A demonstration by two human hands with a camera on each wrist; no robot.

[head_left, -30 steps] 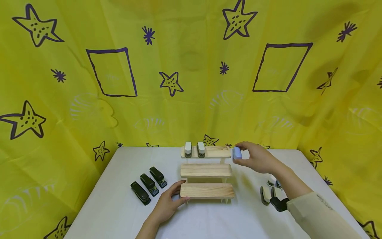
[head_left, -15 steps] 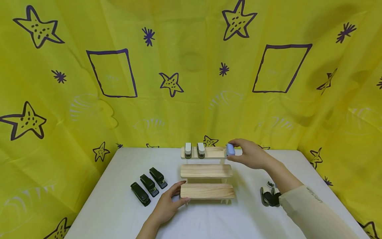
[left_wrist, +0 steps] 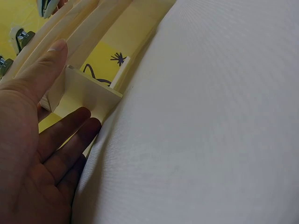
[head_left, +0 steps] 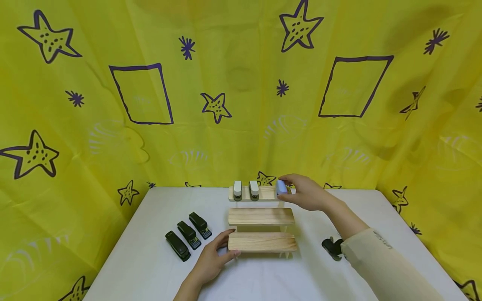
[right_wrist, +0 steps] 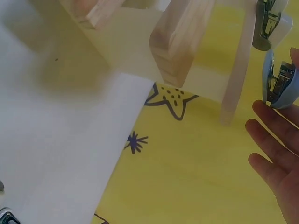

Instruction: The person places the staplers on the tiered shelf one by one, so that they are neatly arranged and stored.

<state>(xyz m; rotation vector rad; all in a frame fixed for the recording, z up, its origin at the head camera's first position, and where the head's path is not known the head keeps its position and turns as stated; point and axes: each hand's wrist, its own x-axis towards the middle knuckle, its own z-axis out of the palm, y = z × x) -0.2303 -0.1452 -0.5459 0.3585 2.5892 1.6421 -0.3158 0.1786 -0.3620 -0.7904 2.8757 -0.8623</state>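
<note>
A three-tier wooden display stand (head_left: 262, 242) stands on the white table. My right hand (head_left: 306, 193) pinches a light blue stapler (head_left: 281, 187) at the right part of the top tier. In the right wrist view the blue stapler (right_wrist: 280, 81) sits between thumb and fingers, its metal parts facing the camera. Two white-topped staplers, one (head_left: 237, 190) at the left and another (head_left: 254, 190) beside it, stand upright on the top tier. My left hand (head_left: 211, 257) holds the left end of the bottom tier, thumb at the front and fingers round the side.
Three black staplers (head_left: 183, 235) lie in a slanted row on the table left of the stand. A dark stapler (head_left: 333, 248) lies at the right, partly behind the right sleeve (head_left: 380, 259). A yellow patterned curtain (head_left: 241, 146) hangs behind and beside the table.
My right hand has carried the blue stapler leftward, from beside the top tier's right end to over it. The sleeve now covers more of the staplers at the right. The left hand stays put.
</note>
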